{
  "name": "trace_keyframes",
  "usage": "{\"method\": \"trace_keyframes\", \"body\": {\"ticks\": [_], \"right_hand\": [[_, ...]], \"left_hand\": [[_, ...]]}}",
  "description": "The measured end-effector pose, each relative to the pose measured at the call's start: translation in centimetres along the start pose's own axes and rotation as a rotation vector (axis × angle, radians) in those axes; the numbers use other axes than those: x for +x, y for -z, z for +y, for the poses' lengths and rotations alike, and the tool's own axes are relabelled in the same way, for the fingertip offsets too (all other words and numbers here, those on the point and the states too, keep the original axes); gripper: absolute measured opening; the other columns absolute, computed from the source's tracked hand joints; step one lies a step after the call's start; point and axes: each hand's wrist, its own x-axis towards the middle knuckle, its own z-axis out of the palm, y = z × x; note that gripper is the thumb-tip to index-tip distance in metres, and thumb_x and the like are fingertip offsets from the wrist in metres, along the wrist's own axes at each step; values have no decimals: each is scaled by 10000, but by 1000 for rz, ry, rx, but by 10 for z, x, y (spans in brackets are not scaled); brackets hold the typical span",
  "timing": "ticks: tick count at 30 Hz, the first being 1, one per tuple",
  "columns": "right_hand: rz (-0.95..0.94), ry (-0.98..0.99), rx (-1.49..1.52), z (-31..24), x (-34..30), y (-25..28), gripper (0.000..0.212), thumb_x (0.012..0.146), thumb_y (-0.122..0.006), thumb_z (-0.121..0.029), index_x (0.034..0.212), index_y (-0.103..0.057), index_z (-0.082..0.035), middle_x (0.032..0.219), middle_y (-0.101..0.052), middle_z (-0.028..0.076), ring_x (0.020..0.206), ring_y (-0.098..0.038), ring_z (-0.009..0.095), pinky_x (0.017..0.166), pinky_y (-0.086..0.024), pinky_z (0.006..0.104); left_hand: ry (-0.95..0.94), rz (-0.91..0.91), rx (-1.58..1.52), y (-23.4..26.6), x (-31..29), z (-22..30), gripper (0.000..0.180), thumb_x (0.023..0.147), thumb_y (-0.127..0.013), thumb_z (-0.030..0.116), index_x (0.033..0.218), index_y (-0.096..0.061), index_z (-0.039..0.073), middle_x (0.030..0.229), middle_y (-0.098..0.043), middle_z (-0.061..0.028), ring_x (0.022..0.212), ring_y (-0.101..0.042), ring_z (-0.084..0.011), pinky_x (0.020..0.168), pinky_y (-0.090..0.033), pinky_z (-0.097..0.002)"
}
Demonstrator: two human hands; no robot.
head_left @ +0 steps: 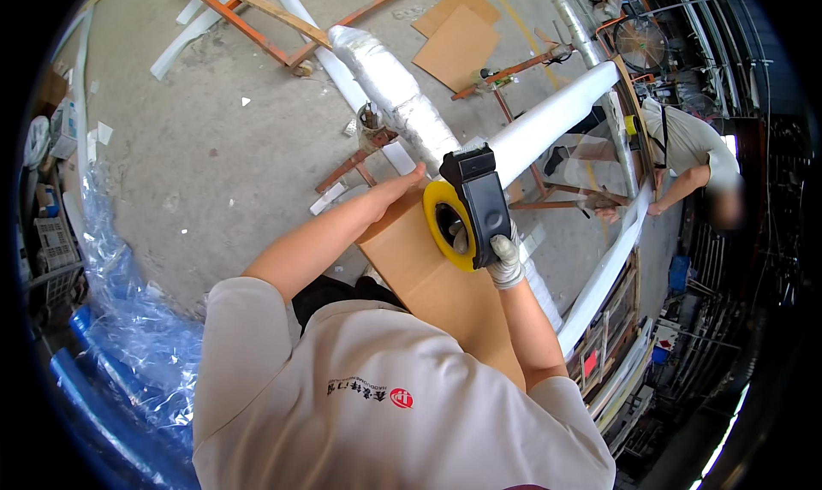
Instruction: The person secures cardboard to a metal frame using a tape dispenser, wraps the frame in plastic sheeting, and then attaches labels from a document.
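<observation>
With the fingers of our gloved right hand closed around it, we hold a black plastic tape dispenser with a yellow ring-shaped tape roll at the far end of a brown cardboard sheet. Our bare left hand is at the sheet's far left edge, near a long silver film-wrapped bundle, and we cannot tell how widely its fingers are spread.
</observation>
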Motion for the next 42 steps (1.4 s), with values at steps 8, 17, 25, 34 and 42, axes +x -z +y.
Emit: {"method": "trace_keyframes", "body": {"ticks": [8, 17, 25, 34, 42], "right_hand": [[50, 16, -28, 2, 5, 1, 650, 683, -667, -409, 1093, -487, 61, 754, -616, 151, 633, -607, 205, 598, -493, 278], [20, -264, -64, -34, 49, -21, 440, 783, -576, -417, 819, -594, 21, 657, -611, 95, 573, -583, 149, 576, -472, 249], [14, -128, -35, -21, 37, -8, 470, 774, -595, -432, 923, -597, 14, 741, -633, 102, 638, -606, 159, 622, -491, 261], [-62, -122, 49, -12, 41, -4, 514, 772, -626, -403, 1064, -551, 13, 924, -602, 57, 805, -566, 114, 746, -457, 233], [-106, -179, 128, -14, 30, 4, 439, 783, -615, -393, 998, -584, -12, 857, -600, 22, 761, -556, 94, 696, -450, 215]], "left_hand": [[-299, 253, -13, 25, 41, -32, 271, 876, -536, 272, 859, -628, 18, 811, -634, -84, 707, -572, -154, 634, -445, -309], [-95, 498, -86, 34, 55, -26, 211, 876, -511, 228, 804, -607, 54, 762, -614, -53, 620, -557, -125, 506, -400, -234], [-149, 333, 18, 52, 86, -31, 169, 860, -524, 205, 860, -592, 50, 781, -615, -50, 636, -562, -122, 516, -411, -232], [-244, 398, 272, 50, 124, -57, 161, 842, -539, 180, 923, -575, 45, 803, -615, -47, 655, -567, -119, 528, -424, -230], [24, -357, 29, 72, 29, -1, 238, 811, -568, 138, 1023, -546, 34, 902, -609, -62, 807, -582, -144, 685, -456, -259]]}}
